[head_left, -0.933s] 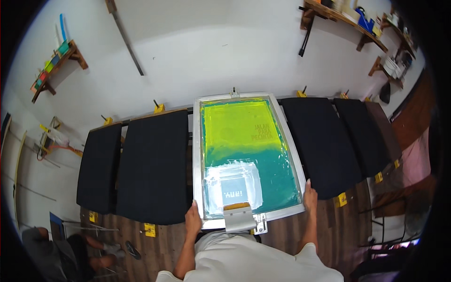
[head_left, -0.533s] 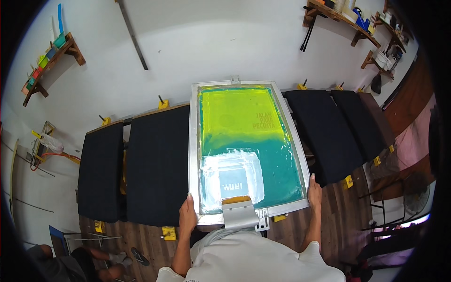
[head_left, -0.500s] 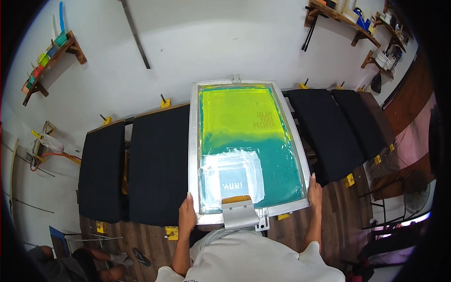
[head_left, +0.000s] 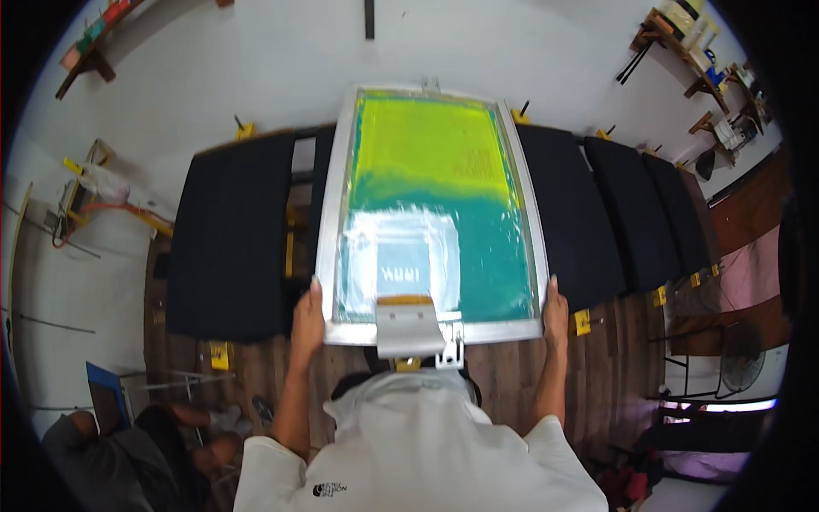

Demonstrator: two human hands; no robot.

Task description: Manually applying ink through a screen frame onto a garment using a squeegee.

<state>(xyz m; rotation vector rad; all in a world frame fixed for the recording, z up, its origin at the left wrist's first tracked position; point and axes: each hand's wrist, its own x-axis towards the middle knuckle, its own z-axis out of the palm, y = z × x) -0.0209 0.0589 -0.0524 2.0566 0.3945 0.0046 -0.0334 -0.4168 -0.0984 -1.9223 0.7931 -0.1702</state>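
Observation:
Both my hands hold a metal-framed printing screen (head_left: 519,213) out in front of me. My left hand (head_left: 308,317) grips its near left corner, thumb up along the frame. At the near right corner my right hand (head_left: 555,314) grips the other side. The mesh is teal, with a yellow-green ink area across its far half and a whitish taped patch near its left front. A squeegee with a grey metal handle (head_left: 408,331) rests over the near edge of the frame. Beneath the screen runs a row of black padded boards; the screen covers part of one.
Black boards stand left (head_left: 229,239) and right (head_left: 576,218) of the screen, with yellow clamps (head_left: 220,355) at their ends. Wooden wall shelves (head_left: 682,60) hold supplies. At the lower left a person (head_left: 128,461) sits close by. A fan (head_left: 741,358) stands at the right.
My view has shifted along the row, and the boards now appear farther right. The screen stays in both hands and appears higher in view; my arms reach farther forward.

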